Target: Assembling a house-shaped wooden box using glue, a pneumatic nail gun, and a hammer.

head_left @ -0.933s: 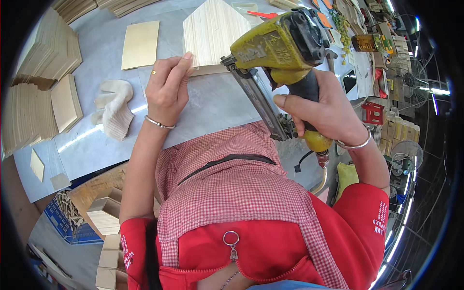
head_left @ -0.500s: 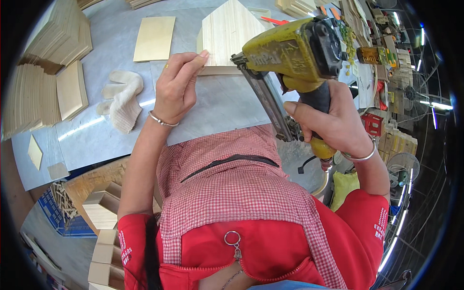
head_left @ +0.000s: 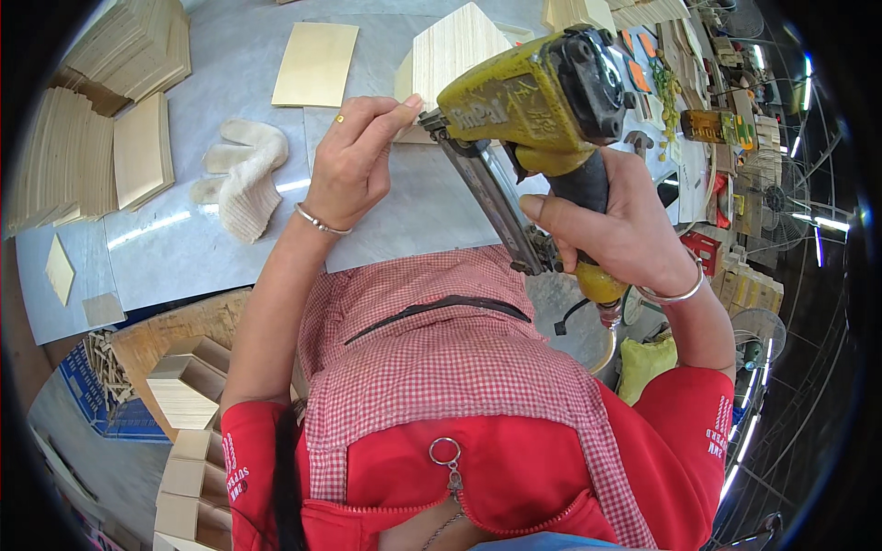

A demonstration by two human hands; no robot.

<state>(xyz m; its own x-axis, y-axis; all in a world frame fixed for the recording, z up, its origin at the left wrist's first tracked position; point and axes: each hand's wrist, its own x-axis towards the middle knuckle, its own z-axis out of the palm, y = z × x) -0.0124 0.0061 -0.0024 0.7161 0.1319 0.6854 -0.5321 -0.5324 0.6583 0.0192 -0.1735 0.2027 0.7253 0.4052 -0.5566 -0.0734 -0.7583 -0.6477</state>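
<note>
My right hand (head_left: 620, 216) is wrapped round the dark grip of a worn yellow nail gun (head_left: 519, 106), a thumb along its side. Its slanted nail magazine (head_left: 487, 197) runs down toward me. The gun's nose sits at the near edge of a pale wooden box with a pointed end (head_left: 450, 55), partly hidden behind the tool; whether it touches the wood I cannot tell. At the box's near left corner, close beside the nose, the fingers of my left hand (head_left: 354, 165) are closed, thumb and forefinger pressed on the wood.
A flat wooden panel (head_left: 315, 64) and a white knitted glove (head_left: 246, 179) lie on the grey table (head_left: 197, 253). Stacks of thin wooden panels (head_left: 64, 161) stand at the left. Several pointed wooden boxes (head_left: 188, 386) sit lower left. An air hose fitting (head_left: 609, 315) hangs from the gun.
The nail gun has shifted left along the box's near edge, so its nose is now close to my left fingertips. My left hand keeps its pinch at the corner.
</note>
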